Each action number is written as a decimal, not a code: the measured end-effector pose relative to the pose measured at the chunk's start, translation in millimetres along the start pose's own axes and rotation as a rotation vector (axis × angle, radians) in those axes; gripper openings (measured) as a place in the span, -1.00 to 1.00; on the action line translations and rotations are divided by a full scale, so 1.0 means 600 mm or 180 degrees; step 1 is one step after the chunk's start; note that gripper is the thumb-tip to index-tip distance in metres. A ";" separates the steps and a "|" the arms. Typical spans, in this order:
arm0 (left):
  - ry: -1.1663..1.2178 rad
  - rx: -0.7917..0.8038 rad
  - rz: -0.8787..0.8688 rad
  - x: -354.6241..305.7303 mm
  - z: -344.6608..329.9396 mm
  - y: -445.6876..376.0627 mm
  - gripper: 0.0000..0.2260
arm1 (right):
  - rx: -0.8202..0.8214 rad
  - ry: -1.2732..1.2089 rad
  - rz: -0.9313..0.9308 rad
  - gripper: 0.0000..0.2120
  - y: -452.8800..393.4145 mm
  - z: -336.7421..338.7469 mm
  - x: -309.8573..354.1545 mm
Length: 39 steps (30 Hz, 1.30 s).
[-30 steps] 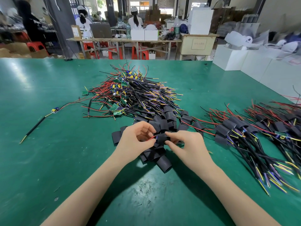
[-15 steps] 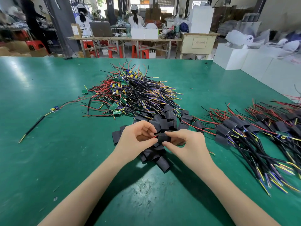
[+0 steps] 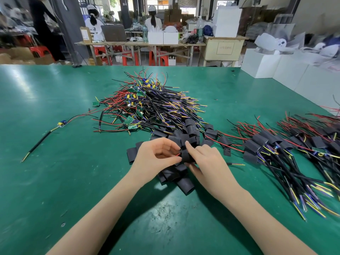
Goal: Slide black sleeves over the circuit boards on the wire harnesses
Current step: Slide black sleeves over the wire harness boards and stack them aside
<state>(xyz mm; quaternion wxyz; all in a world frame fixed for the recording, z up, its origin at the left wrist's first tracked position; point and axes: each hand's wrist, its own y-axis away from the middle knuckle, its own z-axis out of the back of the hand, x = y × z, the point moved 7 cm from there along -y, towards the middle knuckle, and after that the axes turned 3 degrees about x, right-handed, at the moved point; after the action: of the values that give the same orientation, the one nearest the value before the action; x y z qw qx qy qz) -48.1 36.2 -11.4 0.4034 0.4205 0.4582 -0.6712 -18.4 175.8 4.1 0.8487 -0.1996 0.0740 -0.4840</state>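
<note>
My right hand (image 3: 206,161) grips a black sleeve (image 3: 186,155) just above a heap of loose black sleeves (image 3: 176,173) on the green table (image 3: 55,181). My left hand (image 3: 156,155) pinches a thin red wire (image 3: 177,155) that comes out of the sleeve's left end. The board inside the sleeve is hidden. A black cable with yellow tips (image 3: 237,164) trails out to the right behind my right hand. Behind the heap lies a big tangle of bare harnesses with green boards (image 3: 147,107).
Sleeved harnesses (image 3: 276,148) lie in rows at the right, wire tips pointing toward me. A single harness (image 3: 60,124) lies alone at the left. White boxes (image 3: 276,65) stand at the table's far right. People sit at benches beyond the table.
My hands have stayed together over the sleeve heap. The red wire shows a little further out of the sleeve's left end, between my left fingertips.
</note>
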 end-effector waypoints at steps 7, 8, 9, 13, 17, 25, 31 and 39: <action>-0.0025 0.0118 0.0098 0.006 0.000 -0.001 -0.78 | -0.0198 0.0165 0.0225 -0.49 0.001 0.008 0.008; -0.0068 0.0130 0.0072 0.004 0.000 -0.001 -0.78 | -0.0206 0.0156 0.0231 -0.50 0.001 0.009 0.008; -0.0129 0.0132 0.0014 0.002 -0.001 -0.002 -0.79 | -0.0213 0.0113 0.0230 -0.52 0.001 0.011 0.006; -0.0710 -0.0290 -0.0395 -0.017 0.015 -0.001 -0.77 | -0.0392 -0.0192 -0.0028 -0.57 0.001 0.035 -0.030; -0.0902 -0.0911 -0.0433 -0.023 0.048 0.004 -0.72 | -0.1097 -0.0009 -0.0900 -0.60 0.019 0.093 -0.120; -0.0722 -0.0986 -0.0179 -0.009 0.054 0.003 -0.79 | -0.0496 0.0577 -0.2862 -0.60 0.092 0.092 -0.278; -0.0870 -0.0999 -0.0268 -0.011 0.054 0.003 -0.77 | -0.1207 0.0648 -0.2331 -0.64 0.069 0.108 -0.236; -0.0855 -0.1051 -0.0103 -0.001 0.063 -0.002 -0.81 | 0.0187 -0.0200 -0.0396 -0.56 0.006 -0.014 -0.080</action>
<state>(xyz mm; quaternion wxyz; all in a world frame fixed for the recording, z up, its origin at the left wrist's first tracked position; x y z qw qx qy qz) -56.3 0.3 -1.9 0.5135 0.2480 0.5107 -0.6434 -43.1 216.4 -8.5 0.8244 -0.1939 0.0206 -0.5314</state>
